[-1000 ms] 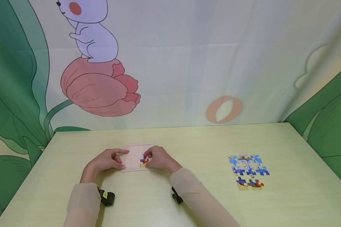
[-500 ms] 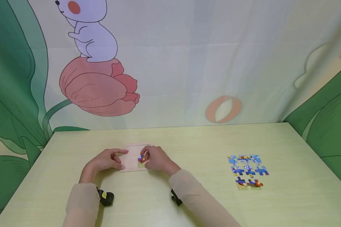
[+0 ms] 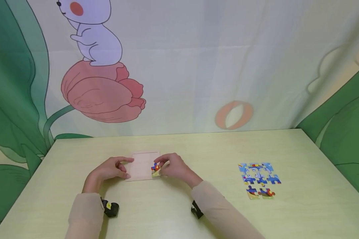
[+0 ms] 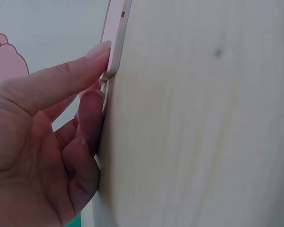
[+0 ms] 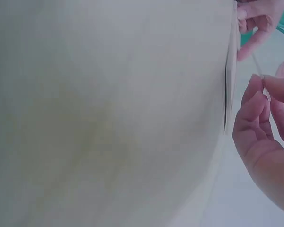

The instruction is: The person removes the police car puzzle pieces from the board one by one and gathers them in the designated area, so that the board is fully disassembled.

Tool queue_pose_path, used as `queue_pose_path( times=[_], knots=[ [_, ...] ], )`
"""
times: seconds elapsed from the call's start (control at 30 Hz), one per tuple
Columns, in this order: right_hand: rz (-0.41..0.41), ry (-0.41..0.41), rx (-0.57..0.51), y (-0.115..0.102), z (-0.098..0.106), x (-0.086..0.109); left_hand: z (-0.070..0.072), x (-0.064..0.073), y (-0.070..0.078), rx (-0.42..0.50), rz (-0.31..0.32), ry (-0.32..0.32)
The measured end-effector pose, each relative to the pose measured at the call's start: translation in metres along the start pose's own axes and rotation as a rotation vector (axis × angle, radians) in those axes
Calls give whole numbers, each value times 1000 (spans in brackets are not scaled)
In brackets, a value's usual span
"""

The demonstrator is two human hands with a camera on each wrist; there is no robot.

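Note:
A pale wooden puzzle tray with a thin frame lies on the table in the head view. My left hand holds its left side, index finger by the far corner and thumb by the near one. In the left wrist view, the thumb presses against the edge of the tray. My right hand pinches a jigsaw piece in blue, red and yellow between thumb and fingers, over the tray's right side. From the right wrist view, the pinched jigsaw piece shows edge-on, raised off the tray.
To the right on the table, several jigsaw pieces lie loosely fitted together as a blue cartoon picture, two lower ones set slightly apart. A printed curtain hangs behind the table's far edge. Black wrist cameras sit at both cuffs.
My right hand has shifted right with the jigsaw piece, from nearer the tray's middle to its right border, after a small move left. My left hand stays at the tray's left side.

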State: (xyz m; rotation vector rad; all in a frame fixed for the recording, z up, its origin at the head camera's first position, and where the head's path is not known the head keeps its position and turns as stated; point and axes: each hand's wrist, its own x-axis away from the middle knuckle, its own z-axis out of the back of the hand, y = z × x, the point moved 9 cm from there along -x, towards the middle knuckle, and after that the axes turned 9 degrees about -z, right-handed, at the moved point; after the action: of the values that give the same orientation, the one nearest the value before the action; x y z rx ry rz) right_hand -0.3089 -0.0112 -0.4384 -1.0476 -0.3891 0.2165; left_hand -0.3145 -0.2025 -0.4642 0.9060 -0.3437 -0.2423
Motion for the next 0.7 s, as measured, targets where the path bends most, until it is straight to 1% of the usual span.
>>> queue_pose_path(
  times=[0.17,0.27,0.4,0.5,0.7],
  knots=[
    [-39,-54,-80,17,21,21,0,1,-1,4,-5,-1],
    [-54,-65,-109,27,38,36,1,1,-2,1,-4,-1],
    [-60,-70,-134,44,67,59,1,2,-1,-1,-5,-3],
    [-81,-52,-136,60,91,78,0,2,0,-1,-9,-6],
    [-129,22,-123,88,148,121,0,1,0,-3,0,-7]
  ],
)
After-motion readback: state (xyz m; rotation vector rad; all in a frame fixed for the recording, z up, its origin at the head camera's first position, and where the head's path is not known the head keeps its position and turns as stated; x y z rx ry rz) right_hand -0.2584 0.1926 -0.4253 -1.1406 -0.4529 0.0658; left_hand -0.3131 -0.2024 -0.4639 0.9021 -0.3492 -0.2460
